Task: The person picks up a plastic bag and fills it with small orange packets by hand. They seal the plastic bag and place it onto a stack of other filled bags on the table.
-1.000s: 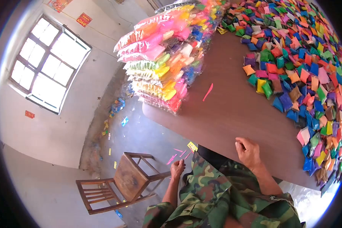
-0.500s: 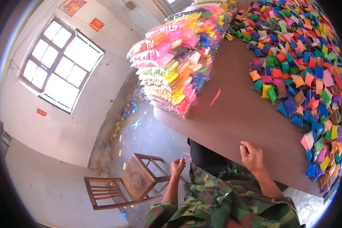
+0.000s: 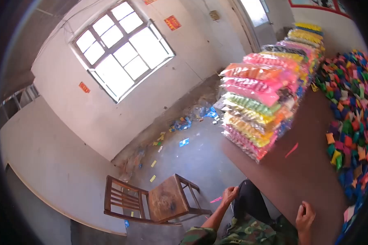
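Observation:
My left hand [image 3: 230, 195] is closed beside my dark-trousered knee, left of the table edge. Whether its fingers hold anything is hidden. Near it, below table height, lie thin pink strips [image 3: 216, 199]. My right hand [image 3: 305, 216] is loosely curled at the near part of the brown table [image 3: 315, 179], with nothing visible in it. Farther up the tabletop lies a single pink strip [image 3: 291, 150]. A tall stack of clear bags [image 3: 253, 110] filled with colourful packets stands at the table's left side. Many small coloured packets [image 3: 349, 126] are heaped along the right.
A wooden chair [image 3: 167, 200] stands on the grey floor [image 3: 192, 159] to my left. Scraps and blue wrappers [image 3: 184, 142] litter the floor by the wall. A bright window [image 3: 122, 49] is in the wall, and a door [image 3: 255, 18] is at the back.
My view has swung left, so the table, bags and packets sit farther right and more of the wall and floor shows. Both hands appear lower and farther right and stay closed.

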